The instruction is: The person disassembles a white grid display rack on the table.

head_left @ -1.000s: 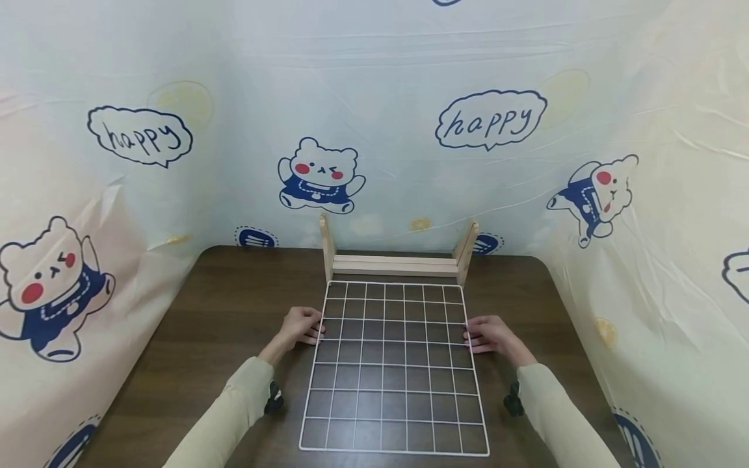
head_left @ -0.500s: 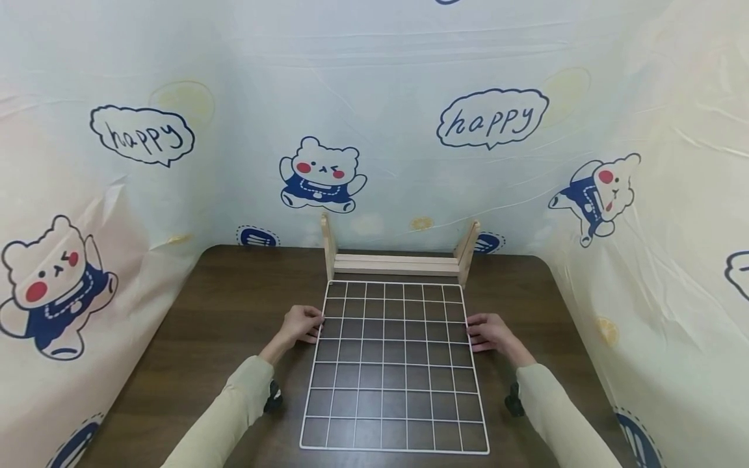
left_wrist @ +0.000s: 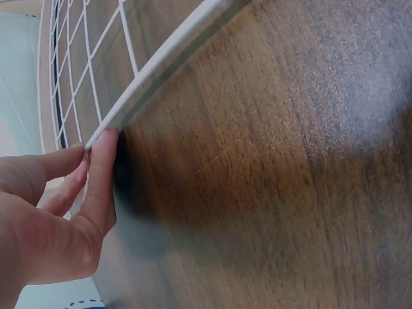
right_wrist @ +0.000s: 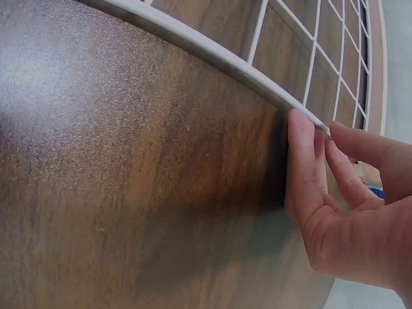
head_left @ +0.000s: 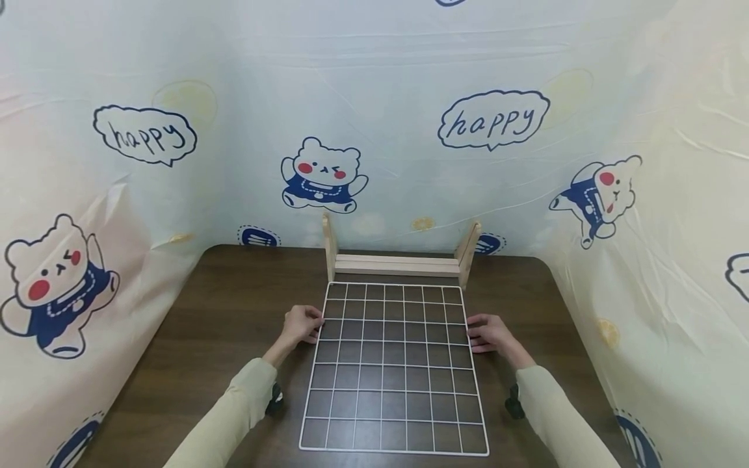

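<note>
A white wire grid panel (head_left: 383,365) lies over the dark wood table, its long sides running away from me. My left hand (head_left: 301,323) pinches its left edge toward the far end; in the left wrist view the thumb is over the rim (left_wrist: 145,74) and the other fingers come up against it from outside and below. On the opposite side my right hand (head_left: 490,333) pinches the right edge at about the same height. In the right wrist view, thumb and fingers (right_wrist: 302,161) meet at the thick rim (right_wrist: 251,71).
Right behind the panel's far edge stands a pale wooden frame (head_left: 398,265) with two slanted uprights joined by crossbars. The brown table (head_left: 234,305) has rounded back corners. A printed cloth (head_left: 398,78) hangs behind it and along both sides.
Both hands stay at the panel's edges with almost no movement. The panel and the wooden frame keep their places; the head view has shifted very slightly.
</note>
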Available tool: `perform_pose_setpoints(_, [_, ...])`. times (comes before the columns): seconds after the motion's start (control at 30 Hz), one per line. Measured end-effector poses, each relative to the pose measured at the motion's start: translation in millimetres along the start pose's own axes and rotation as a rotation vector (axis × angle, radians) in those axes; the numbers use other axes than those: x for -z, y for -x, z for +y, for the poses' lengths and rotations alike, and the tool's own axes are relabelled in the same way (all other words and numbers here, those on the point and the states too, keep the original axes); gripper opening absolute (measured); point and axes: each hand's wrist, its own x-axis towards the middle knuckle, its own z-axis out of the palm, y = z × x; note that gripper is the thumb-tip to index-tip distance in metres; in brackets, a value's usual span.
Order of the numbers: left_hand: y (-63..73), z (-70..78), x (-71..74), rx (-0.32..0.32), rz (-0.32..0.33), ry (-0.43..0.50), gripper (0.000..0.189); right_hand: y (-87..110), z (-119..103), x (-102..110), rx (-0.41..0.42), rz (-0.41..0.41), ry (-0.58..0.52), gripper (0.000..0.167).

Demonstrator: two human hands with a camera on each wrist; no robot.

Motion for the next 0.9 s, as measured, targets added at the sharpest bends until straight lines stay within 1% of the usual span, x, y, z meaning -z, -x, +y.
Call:
perform_pose_setpoints(0.13, [2.1, 1.5, -0.2, 0.016, 0.011, 0.0, 0.01, 0.8, -1, 1, 0.0, -0.01, -0.005, 0.035])
perform_pose_setpoints(0.33, [4.2, 2.2, -1.8, -0.015, 0.008, -0.004, 0.012, -0.3, 3, 6, -0.009, -0.004, -0.015, 0.032])
perform_pose_setpoints(0.57, [5.4, 1.1, -2.8, -0.009, -0.02, 0.032, 0.015, 0.1, 7, 10, 0.001, -0.029, -0.026, 0.035])
perform_pose_setpoints(0.67, [5.6, 1.5, -3.0, 0.001, -0.037, 0.046, 0.017, 1.1, 7, 11, -0.008, -0.03, -0.028, 0.036])
perform_pose_setpoints(0.9, [6.0, 2.5, -1.1, 0.023, -0.066, 0.051, 0.022, 4.0, 6, 13, -0.001, -0.06, -0.034, 0.039])
